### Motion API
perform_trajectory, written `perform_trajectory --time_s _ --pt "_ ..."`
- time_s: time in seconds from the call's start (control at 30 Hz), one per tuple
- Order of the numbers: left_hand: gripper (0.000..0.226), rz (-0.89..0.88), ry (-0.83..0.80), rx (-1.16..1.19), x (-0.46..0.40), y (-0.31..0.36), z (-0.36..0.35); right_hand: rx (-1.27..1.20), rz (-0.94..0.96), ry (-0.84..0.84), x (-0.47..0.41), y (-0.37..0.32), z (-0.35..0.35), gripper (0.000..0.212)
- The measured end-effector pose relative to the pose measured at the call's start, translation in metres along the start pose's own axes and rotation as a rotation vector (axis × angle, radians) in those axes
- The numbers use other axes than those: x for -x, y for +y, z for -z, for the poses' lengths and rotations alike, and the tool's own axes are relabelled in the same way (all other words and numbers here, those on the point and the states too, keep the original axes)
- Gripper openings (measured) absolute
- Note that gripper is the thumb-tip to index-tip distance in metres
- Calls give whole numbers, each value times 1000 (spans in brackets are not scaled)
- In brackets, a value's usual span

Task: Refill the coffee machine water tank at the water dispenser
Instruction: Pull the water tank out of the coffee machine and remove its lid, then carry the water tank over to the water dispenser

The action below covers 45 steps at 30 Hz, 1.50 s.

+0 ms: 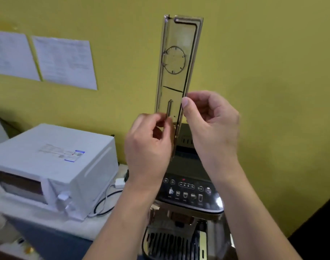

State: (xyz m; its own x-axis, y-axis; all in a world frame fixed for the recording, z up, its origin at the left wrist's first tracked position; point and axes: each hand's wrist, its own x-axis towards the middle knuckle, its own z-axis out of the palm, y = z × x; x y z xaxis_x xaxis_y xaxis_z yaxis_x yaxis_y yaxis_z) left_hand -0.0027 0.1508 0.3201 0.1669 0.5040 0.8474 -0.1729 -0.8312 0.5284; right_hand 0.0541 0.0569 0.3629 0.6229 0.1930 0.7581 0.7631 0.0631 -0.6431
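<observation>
I hold a long, narrow, clear plastic tank lid (179, 59) upright in front of the yellow wall, above the coffee machine (190, 192). A round outline and a slim slot mark the lid's face. My left hand (147, 145) pinches its lower left part by the slot. My right hand (211, 121) grips its right edge, thumb on the front. The coffee machine stands below my hands, showing a dark control panel with drink icons and a slatted drip tray (171, 243). No water tank body or water dispenser is in view.
A white box-shaped appliance (53, 166) sits on the counter to the left of the machine, with cables (104, 203) and a white plug (120, 182) between them. Two printed sheets (64, 61) hang on the wall at upper left.
</observation>
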Motion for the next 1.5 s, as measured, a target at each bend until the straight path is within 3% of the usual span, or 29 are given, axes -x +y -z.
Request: perform_trajectory --time_s 0.2,0.4,0.6,0.67,0.73,0.83,0.97,1.13,1.23,1.33,1.4,1.5 --pt "7 184 -128 -134 17 -121 76 -16 -373 -128 66 18 -125 7" --pt "6 404 -538 -354 70 -226 124 -3 -778 -238 157 81 -203 7" --pt "16 468 -1052 -538 132 -298 104 -76 -1530 -66 225 157 -235 9" --pt "18 423 -1172 -571 149 -317 90 -57 -1660 -42 246 188 -241 10" --pt "19 389 -1270 -603 166 -336 76 -58 -1744 -17 264 219 -246 23" --pt "20 359 -1358 -683 185 -355 61 -103 -1856 92 287 254 -254 19" --pt "18 303 -1381 -755 195 -357 52 -193 -1843 125 305 279 -261 30" --pt "22 385 -1308 -672 188 -353 58 -170 -1803 19 297 273 -254 21" --pt "30 510 -1155 -534 174 -330 76 14 -1684 -240 286 241 -231 16" --pt "31 543 -1074 -427 169 -279 100 167 -1371 -572 289 200 -177 9" --pt "27 516 -1120 -342 172 -232 107 278 -1119 -813 299 180 -128 22" --pt "20 431 -1271 -243 181 -154 97 486 -848 -1089 308 165 -51 18"
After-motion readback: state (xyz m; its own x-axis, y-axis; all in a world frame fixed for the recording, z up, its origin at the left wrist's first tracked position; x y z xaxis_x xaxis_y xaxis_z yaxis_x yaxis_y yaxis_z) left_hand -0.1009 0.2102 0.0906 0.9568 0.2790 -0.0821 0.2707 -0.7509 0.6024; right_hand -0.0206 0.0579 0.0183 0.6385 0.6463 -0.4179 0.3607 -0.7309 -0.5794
